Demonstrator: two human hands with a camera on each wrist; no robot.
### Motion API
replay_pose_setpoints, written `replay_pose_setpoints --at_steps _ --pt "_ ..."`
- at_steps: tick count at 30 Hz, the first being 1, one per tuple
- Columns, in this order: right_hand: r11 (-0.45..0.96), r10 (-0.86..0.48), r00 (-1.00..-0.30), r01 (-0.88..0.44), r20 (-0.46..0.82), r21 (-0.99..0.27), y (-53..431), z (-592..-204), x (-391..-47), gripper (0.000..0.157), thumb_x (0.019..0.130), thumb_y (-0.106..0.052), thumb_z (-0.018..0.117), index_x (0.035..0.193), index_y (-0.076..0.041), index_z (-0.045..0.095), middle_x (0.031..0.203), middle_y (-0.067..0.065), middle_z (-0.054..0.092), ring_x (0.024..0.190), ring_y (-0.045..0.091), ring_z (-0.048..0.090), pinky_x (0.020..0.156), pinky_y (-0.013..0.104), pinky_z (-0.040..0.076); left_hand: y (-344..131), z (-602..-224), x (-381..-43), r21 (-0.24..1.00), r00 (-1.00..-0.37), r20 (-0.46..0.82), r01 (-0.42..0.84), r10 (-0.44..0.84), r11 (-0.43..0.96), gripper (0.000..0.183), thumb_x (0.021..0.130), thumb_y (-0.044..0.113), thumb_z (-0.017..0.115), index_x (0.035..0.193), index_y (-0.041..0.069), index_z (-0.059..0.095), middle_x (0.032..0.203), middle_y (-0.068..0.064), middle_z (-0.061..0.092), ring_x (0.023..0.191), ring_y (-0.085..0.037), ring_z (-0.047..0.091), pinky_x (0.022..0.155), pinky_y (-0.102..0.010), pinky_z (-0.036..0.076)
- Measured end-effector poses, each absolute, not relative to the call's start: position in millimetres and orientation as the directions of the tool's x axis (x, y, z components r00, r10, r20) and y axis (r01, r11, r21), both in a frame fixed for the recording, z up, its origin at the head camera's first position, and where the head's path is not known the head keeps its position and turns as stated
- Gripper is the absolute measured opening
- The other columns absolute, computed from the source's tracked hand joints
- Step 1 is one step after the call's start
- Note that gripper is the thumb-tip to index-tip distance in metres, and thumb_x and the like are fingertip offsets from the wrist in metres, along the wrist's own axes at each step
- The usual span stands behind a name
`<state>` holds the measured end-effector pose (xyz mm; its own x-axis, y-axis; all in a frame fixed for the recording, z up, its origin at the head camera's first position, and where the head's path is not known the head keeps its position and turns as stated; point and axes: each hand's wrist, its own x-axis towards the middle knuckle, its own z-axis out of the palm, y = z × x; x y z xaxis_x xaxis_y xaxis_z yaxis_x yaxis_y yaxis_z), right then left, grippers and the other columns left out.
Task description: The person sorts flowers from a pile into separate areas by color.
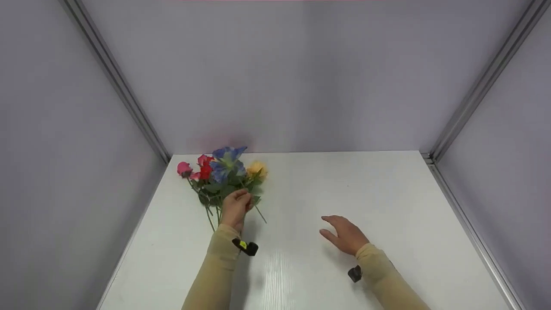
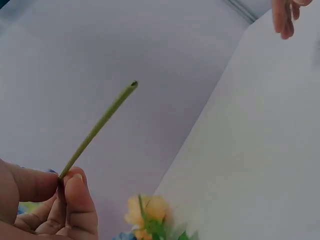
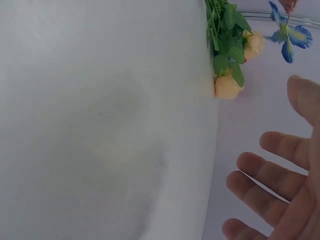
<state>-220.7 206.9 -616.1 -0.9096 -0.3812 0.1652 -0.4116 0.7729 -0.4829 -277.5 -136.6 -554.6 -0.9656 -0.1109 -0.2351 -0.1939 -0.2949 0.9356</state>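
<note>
My left hand [image 1: 236,209] pinches the thin green stem [image 2: 100,125] of a blue artificial flower between thumb and fingers. In the left wrist view the stem's cut end points up and to the right. The blue flower [image 1: 227,165] has a pale yellow-green centre and overlaps a bunch of other flowers in the head view; the right wrist view shows it apart from them. My right hand [image 1: 346,234] hovers over the table's right half, fingers extended and thumb spread, holding nothing.
Pink [image 1: 184,168], red [image 1: 205,170] and yellow flowers [image 1: 257,168] with leafy stems lie at the back left of the white table [image 1: 353,185]. Grey panels [image 1: 366,77] enclose the back and both sides. Metal rails [image 1: 462,224] run along the corners.
</note>
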Motion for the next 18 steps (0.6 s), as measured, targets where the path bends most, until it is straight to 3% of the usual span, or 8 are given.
replay_pose_setpoints --at_steps 9,13,18 --pt "0.714 -0.444 -0.874 -0.479 0.200 -0.510 169.9 -595.3 -218.8 0.051 0.098 -0.051 0.046 0.127 -0.012 0.061 0.115 0.001 0.066 0.094 0.014 0.064 0.079 0.038 0.051 -60.0 -569.9 -271.9 0.955 -0.975 -0.218 -0.221 0.039 -0.197 0.028 0.095 0.004 0.057 0.121 -0.006 0.053 0.107 -0.022 0.063 0.084 -0.021 0.065 0.077 -0.032 0.052" --pt "0.698 -0.461 -0.859 -0.505 0.222 -0.507 160.5 -594.8 -219.3 0.039 0.097 -0.044 0.053 0.117 -0.013 0.066 0.093 -0.007 0.067 0.078 0.006 0.060 0.068 0.031 0.050 -35.2 -577.0 -270.4 0.961 -0.975 -0.215 -0.220 0.048 -0.167 0.024 0.092 0.003 0.060 0.115 -0.005 0.055 0.103 -0.022 0.064 0.081 -0.021 0.065 0.075 -0.032 0.054" --pt "0.714 -0.444 -0.858 -0.513 0.259 -0.477 158.4 -599.2 -220.9 0.015 0.093 -0.031 0.065 0.095 -0.017 0.068 0.070 -0.013 0.053 0.060 0.003 0.047 0.056 0.025 0.041 -16.3 -581.4 -268.5 0.962 -0.974 -0.218 -0.226 0.066 -0.151 0.021 0.091 0.000 0.061 0.111 -0.004 0.056 0.099 -0.022 0.064 0.080 -0.022 0.066 0.074 -0.033 0.054"
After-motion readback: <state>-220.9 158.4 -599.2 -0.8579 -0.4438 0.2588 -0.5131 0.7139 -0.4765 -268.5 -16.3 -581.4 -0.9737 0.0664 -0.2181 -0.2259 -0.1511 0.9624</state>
